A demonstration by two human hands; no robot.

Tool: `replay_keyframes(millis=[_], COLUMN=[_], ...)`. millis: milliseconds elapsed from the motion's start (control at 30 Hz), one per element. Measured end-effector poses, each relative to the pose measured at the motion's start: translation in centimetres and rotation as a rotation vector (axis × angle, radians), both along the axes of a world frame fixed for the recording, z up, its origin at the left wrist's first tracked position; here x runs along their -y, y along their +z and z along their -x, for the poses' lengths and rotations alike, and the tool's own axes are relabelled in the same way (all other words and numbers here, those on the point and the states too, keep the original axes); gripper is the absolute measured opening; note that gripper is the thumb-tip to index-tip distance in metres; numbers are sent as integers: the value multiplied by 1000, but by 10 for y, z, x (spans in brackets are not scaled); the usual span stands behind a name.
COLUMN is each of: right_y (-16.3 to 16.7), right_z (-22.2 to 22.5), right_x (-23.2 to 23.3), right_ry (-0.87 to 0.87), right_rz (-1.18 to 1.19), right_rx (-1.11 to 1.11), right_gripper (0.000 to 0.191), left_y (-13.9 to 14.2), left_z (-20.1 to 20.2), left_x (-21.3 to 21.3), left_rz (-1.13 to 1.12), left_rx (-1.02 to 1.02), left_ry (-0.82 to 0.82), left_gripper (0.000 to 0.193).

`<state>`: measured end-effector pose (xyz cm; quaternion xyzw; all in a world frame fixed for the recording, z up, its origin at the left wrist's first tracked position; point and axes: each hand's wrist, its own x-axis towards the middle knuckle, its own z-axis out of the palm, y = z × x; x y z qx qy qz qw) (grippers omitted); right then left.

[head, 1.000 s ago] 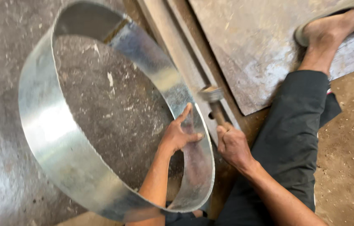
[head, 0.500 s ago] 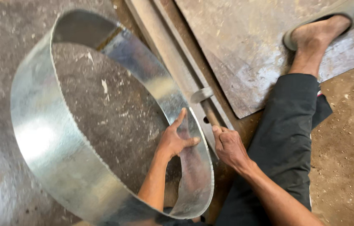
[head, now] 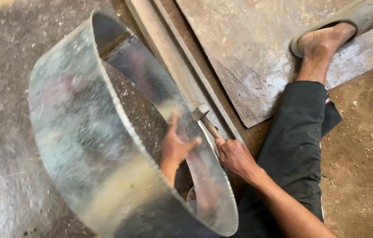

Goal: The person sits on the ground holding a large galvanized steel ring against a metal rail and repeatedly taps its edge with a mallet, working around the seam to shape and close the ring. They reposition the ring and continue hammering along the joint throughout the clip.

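Observation:
A large ring of shiny sheet metal [head: 85,145] stands on its edge on the concrete floor, tilted toward me. My left hand [head: 177,145] reaches inside it, palm pressed flat against the inner wall near the rim. My right hand [head: 235,156] sits just outside the ring and grips the wooden handle of a small hammer [head: 204,117]. The hammer's steel head rests at the ring's rim, over a long metal rail [head: 164,53]. The ring looks motion-blurred.
A flat steel plate [head: 248,53] lies beyond the rail. My leg in dark trousers [head: 296,145] stretches right, the foot in a grey sandal [head: 354,20] resting on the plate. Bare dirt floor [head: 367,145] lies to the right.
The ring has rolled and tipped, its outer wall now facing me on the left. The hammer has come down onto the rim. My left hand has stayed pressed inside.

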<state>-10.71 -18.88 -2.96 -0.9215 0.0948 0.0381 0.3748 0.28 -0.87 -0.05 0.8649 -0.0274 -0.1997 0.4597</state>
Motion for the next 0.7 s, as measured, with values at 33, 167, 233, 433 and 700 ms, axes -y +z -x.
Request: replay_keyframes(millis=[33, 167, 233, 433, 700], right_y=[0, 0, 0, 0, 7], right_z=[0, 1, 2, 13, 79], right_x=[-1, -3, -3, 2, 2], right_ry=[-12, 17, 24, 10, -33], right_rz=[-15, -28, -42, -73, -88], right_rx=[29, 76, 44, 25, -24], right_gripper=[53, 51, 45, 50, 54], left_y=[-2, -16, -26, -38, -26], left_z=[-9, -40, -43, -31, 18], left_x=[-2, -4, -3, -3, -2], left_rz=[108, 39, 12, -11, -96], left_rx=[31, 127, 134, 172, 46], left_ry=[48, -76, -113, -108, -179], left_gripper=[131, 135, 136, 137, 136])
